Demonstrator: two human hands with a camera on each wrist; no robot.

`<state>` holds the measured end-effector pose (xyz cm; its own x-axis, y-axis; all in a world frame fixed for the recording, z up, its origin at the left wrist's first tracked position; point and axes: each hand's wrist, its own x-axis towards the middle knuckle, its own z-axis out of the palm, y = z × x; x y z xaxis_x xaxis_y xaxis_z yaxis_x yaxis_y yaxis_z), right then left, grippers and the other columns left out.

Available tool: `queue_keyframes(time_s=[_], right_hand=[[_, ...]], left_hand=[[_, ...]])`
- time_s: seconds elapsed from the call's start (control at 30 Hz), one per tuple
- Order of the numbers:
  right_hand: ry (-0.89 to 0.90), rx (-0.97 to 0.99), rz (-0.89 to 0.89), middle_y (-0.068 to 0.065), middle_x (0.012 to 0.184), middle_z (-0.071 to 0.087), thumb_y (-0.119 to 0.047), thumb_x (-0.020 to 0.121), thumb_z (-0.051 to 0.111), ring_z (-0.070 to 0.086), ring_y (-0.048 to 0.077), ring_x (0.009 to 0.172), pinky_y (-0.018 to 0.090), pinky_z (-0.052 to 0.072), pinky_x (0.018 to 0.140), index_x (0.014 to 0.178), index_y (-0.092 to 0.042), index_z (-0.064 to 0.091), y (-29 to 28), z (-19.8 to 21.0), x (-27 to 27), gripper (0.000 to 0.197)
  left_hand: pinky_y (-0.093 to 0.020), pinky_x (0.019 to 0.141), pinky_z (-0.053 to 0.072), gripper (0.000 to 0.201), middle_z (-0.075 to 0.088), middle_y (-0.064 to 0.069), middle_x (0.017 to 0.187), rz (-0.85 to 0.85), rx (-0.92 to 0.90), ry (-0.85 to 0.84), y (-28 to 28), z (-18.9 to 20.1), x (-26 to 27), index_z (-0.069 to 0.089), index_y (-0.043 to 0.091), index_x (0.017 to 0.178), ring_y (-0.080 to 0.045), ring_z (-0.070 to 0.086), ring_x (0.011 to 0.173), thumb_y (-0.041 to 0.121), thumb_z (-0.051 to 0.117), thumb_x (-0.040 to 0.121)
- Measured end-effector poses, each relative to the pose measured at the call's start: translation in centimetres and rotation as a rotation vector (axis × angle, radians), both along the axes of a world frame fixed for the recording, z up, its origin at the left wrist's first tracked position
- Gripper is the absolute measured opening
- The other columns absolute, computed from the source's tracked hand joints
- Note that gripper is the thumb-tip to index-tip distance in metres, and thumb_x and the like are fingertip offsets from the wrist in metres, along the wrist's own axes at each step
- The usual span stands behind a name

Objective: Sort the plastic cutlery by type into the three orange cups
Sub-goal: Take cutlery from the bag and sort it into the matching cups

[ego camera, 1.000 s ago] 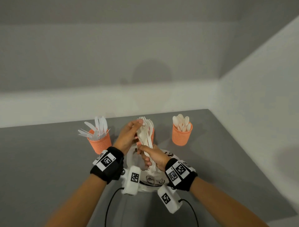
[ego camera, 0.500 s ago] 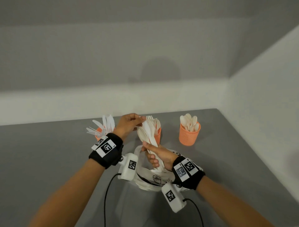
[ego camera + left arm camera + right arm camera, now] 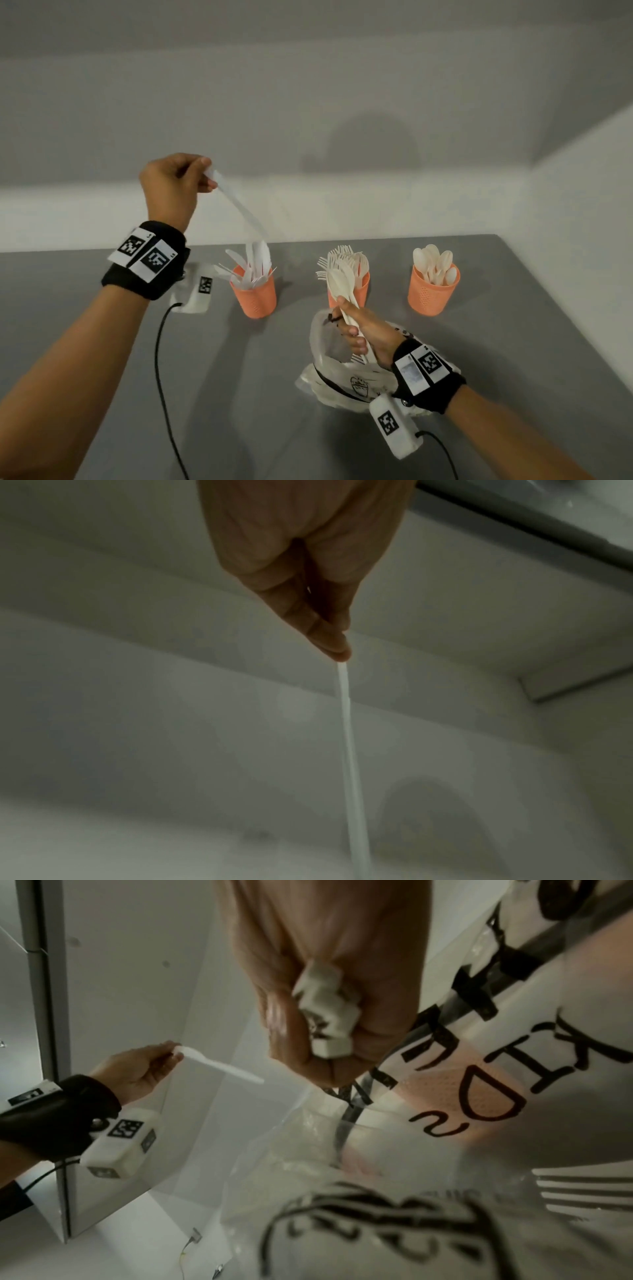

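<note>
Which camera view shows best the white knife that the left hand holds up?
The head view: the whole knife hangs from the left hand above the knife cup. Left wrist shows only its thin edge; right wrist shows its handle part.

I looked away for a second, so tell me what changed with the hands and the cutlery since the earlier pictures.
The left hand pulled one white knife out of the bunch and lifted it up and to the left; it now hangs, pinched by its handle, above the knife cup. The right hand still grips the bunch over the plastic bag. The fork cup and spoon cup look unchanged.
</note>
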<state>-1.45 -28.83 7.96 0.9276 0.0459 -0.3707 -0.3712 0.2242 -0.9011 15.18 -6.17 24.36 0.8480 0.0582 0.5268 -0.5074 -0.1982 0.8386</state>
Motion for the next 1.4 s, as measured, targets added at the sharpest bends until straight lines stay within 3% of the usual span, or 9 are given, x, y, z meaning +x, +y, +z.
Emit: queue_keyframes(time_s=[0.13,0.27,0.33,0.5,0.8,1.0,1.17,1.27,1.4], right_hand=[[0.03,0.022,-0.019,-0.009,0.043,0.033,-0.048,0.096,0.035,0.026,0.003,0.03,0.015,0.021,0.031,0.09,-0.017,0.052,0.2,-0.1,0.8,0.036],[0.044,0.065,-0.037,-0.008,0.043,0.033,-0.045,0.096,0.036,0.026,0.003,0.03,0.015,0.021,0.03,0.096,-0.016,0.053,0.3,-0.2,1.1,0.033],[0.044,0.054,-0.045,-0.008,0.044,0.034,-0.045,0.096,0.036,0.026,0.003,0.031,0.015,0.022,0.031,0.098,-0.017,0.054,0.1,-0.2,1.0,0.033],[0.05,0.037,-0.066,-0.008,0.046,0.034,-0.044,0.096,0.035,0.026,0.002,0.033,0.014,0.022,0.033,0.103,-0.017,0.054,-0.9,-0.3,0.4,0.034],[0.07,-0.015,-0.097,-0.007,0.05,0.033,-0.046,0.096,0.034,0.024,0.003,0.036,0.015,0.024,0.034,0.101,-0.018,0.055,-1.4,-0.7,-0.5,0.036],[0.056,0.057,-0.103,-0.007,0.048,0.035,-0.046,0.097,0.031,0.025,0.003,0.033,0.014,0.024,0.032,0.105,-0.016,0.054,-0.9,-0.5,-0.5,0.039],[0.05,0.046,-0.088,-0.008,0.047,0.034,-0.045,0.097,0.032,0.026,0.002,0.033,0.015,0.025,0.033,0.108,-0.018,0.055,-0.3,-0.3,-0.8,0.037],[0.052,0.1,-0.049,-0.009,0.045,0.032,-0.044,0.097,0.033,0.025,0.002,0.032,0.014,0.024,0.032,0.105,-0.019,0.056,-0.1,0.2,-1.1,0.035],[0.059,0.229,0.045,-0.009,0.042,0.032,-0.042,0.097,0.031,0.025,0.002,0.03,0.013,0.025,0.031,0.101,-0.019,0.055,-0.7,0.9,-1.9,0.033]], left_hand=[[-0.007,0.056,0.05,0.014,0.06,0.012,0.052,0.075,0.151,-0.037,1.5,-2.0,1.7,0.066,0.002,0.089,0.005,0.059,0.047,0.013,0.058,0.088],[-0.004,0.056,0.048,0.016,0.064,-0.009,0.068,0.095,0.281,-0.024,1.3,-6.4,2.7,0.067,-0.004,0.094,0.007,0.059,0.048,0.008,0.058,0.087],[-0.006,0.059,0.049,0.016,0.066,-0.015,0.075,0.109,0.343,-0.008,0.9,-8.3,2.9,0.065,-0.002,0.097,-0.001,0.06,0.049,0.008,0.059,0.087],[-0.035,0.068,0.054,0.01,0.062,-0.013,0.071,0.108,0.434,0.043,0.0,-11.6,2.9,0.054,0.0,0.089,-0.028,0.062,0.061,0.006,0.062,0.086],[-0.031,0.068,0.044,0.017,0.071,-0.021,0.086,0.092,0.798,0.196,0.2,-15.4,3.2,0.07,0.0,0.086,-0.035,0.064,0.078,0.009,0.055,0.088],[-0.033,0.087,0.045,0.024,0.068,-0.019,0.108,0.119,0.517,0.029,-1.4,-13.0,0.4,0.066,-0.001,0.105,-0.032,0.063,0.099,0.01,0.05,0.092],[-0.007,0.073,0.047,0.02,0.068,-0.006,0.089,-0.163,0.236,0.097,-6.1,-10.1,-4.4,0.064,0.005,0.105,-0.01,0.063,0.083,0.009,0.048,0.093],[-0.022,0.08,0.049,0.021,0.065,-0.006,0.098,-0.469,0.248,0.351,-9.1,-10.1,-6.3,0.059,0.008,0.111,-0.011,0.061,0.089,0.01,0.053,0.091],[-0.02,0.076,0.052,0.027,0.062,-0.005,0.099,-0.788,0.231,0.671,-11.8,-10.7,-7.8,0.054,0.008,0.118,-0.012,0.06,0.088,0.005,0.051,0.091]])
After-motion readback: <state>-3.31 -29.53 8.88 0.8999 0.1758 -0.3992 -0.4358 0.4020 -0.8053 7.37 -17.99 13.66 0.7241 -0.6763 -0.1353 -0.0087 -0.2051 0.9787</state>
